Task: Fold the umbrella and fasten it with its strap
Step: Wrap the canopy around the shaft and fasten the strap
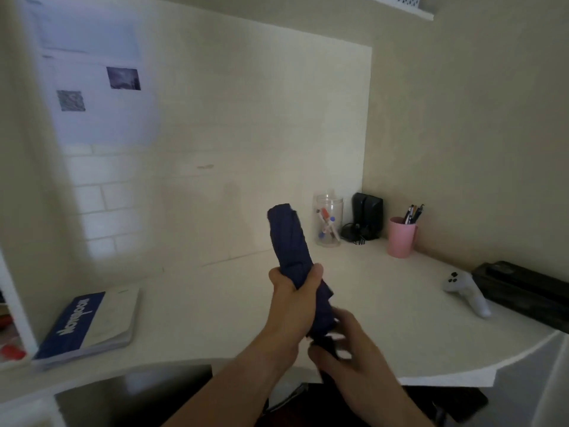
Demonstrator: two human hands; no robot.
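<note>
while both hands grip it, navy umbrella (289,241) looks collapsed, bunched.

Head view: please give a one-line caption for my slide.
Left hand grips the folded navy fabric umbrella above a white desk; right hand works at its lower end.

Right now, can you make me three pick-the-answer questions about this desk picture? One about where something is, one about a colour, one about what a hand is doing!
1. Where is the notebook?
A. left side of the desk
B. inside the jar
C. on the game controller

2. What colour is the cup holding pens?
A. green
B. pink
C. black

3. What is the left hand doing?
A. lying flat on the desk
B. pointing at the wall
C. gripping the umbrella

Answers: 1 A, it lies by the left edge. 2 B, its wall is pink. 3 C, fingers wrap the folded blue cloth.
</note>
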